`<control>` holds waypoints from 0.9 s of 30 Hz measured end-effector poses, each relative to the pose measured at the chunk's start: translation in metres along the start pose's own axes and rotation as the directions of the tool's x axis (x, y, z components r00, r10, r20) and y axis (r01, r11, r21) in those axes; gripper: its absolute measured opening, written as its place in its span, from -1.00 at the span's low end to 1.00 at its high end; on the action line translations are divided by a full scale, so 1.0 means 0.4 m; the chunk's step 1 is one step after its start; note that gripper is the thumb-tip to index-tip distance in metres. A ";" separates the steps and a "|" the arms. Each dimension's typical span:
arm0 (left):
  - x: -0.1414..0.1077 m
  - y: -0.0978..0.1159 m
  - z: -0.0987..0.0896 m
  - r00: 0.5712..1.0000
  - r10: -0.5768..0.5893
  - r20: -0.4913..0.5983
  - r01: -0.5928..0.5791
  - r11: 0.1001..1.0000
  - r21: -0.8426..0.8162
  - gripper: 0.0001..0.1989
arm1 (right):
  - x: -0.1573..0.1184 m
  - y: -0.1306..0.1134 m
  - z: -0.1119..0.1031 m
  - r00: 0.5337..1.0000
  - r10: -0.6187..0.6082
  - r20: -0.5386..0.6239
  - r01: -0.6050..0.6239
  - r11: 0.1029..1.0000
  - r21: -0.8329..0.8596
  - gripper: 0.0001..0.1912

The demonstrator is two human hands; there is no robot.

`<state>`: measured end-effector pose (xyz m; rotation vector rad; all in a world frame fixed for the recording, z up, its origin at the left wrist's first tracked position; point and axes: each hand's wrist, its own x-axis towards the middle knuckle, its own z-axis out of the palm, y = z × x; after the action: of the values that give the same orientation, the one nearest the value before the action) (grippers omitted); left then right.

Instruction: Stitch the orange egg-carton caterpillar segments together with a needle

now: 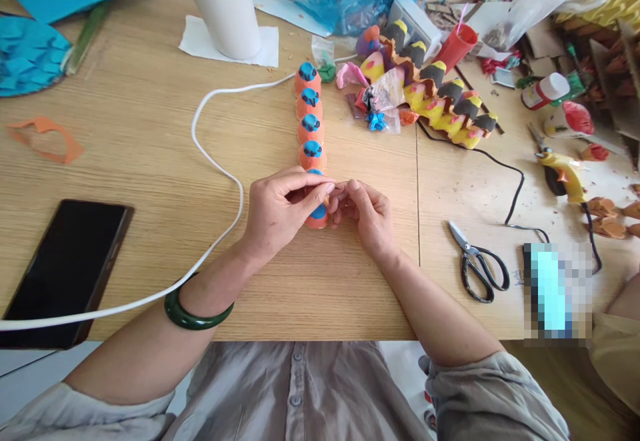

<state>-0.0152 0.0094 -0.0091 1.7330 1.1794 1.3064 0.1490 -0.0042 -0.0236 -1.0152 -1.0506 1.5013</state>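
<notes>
An orange strip of egg-carton cups point(312, 136) runs away from me on the table, each cup topped with blue. Dark curled pieces lie on the blue of the far cups, while the nearest top looks plain blue. Above the near end of the strip, my left hand point(277, 211) is closed in a pinch, thumb against forefinger. My right hand point(369, 218) pinches too, its fingertips almost meeting the left ones. Whatever sits between the fingers is too small to make out. Both hands partly cover the near cups.
Black-handled scissors point(473, 261) lie to the right, beyond them a yellow glue gun point(565, 174). A black phone point(70, 254) and a white cable point(200, 121) are on the left. Painted egg-carton pieces point(440, 94) and small bags point(385, 94) stand behind. Another person's arm point(623, 308) shows at right.
</notes>
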 end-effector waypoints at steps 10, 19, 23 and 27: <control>0.001 0.008 -0.002 1.000 -0.018 0.010 0.018 1.000 -0.006 -0.88 | 0.004 0.006 0.002 0.998 -0.028 -0.056 0.030 0.999 0.041 -0.66; 0.007 0.017 -0.012 0.999 -0.046 -0.014 0.046 0.998 0.032 -0.82 | 0.008 0.008 -0.001 0.993 -0.034 -0.113 0.041 0.997 0.061 -0.65; 0.007 0.013 -0.010 0.998 -0.049 -0.037 0.050 0.998 0.048 -0.83 | 0.009 0.009 -0.003 0.995 -0.019 -0.099 0.027 0.997 0.072 -0.64; 0.006 0.014 -0.009 0.998 -0.043 -0.050 0.046 0.997 0.054 -0.83 | 0.007 0.006 -0.004 0.993 -0.013 -0.117 0.021 0.997 0.068 -0.66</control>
<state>-0.0171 0.0095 -0.0024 1.7125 1.2859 1.3072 0.1494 -0.0016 -0.0266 -1.0303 -0.9166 1.4375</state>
